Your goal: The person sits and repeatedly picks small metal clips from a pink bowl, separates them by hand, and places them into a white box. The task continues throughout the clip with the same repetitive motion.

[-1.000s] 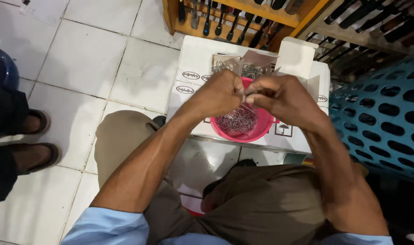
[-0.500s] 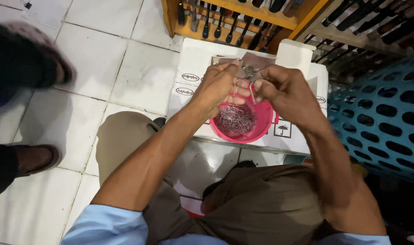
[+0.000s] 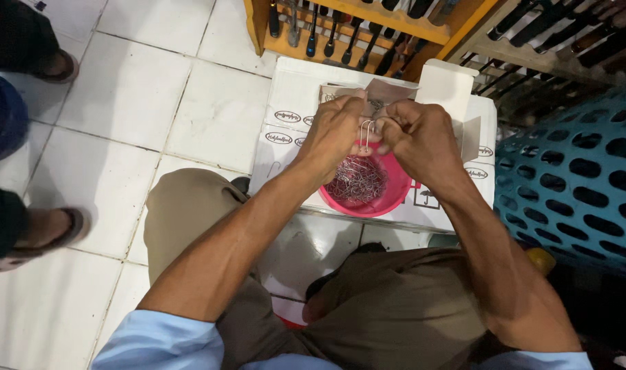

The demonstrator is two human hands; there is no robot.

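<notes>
My left hand (image 3: 335,131) and my right hand (image 3: 417,138) meet above a pink bowl (image 3: 387,200) and pinch a few thin metal hooks (image 3: 365,134) between their fingertips. The hooks hang down side by side. Inside the bowl lies a tangled heap of the same metal hooks (image 3: 357,182). The bowl rests on a white cardboard box (image 3: 292,103) in front of my knees. Behind my hands sits a small clear bag (image 3: 385,92), partly hidden.
A wooden rack of dark-handled tools (image 3: 340,31) stands beyond the box. A teal plastic basket (image 3: 573,178) is on the right. Another person's sandalled feet (image 3: 32,236) (image 3: 56,65) stand on the white tiled floor at left, beside a blue container (image 3: 1,113).
Both hands have risen from the bowl, lifting a few hooks out of the heap. The person at left has stepped, moving one foot farther away.
</notes>
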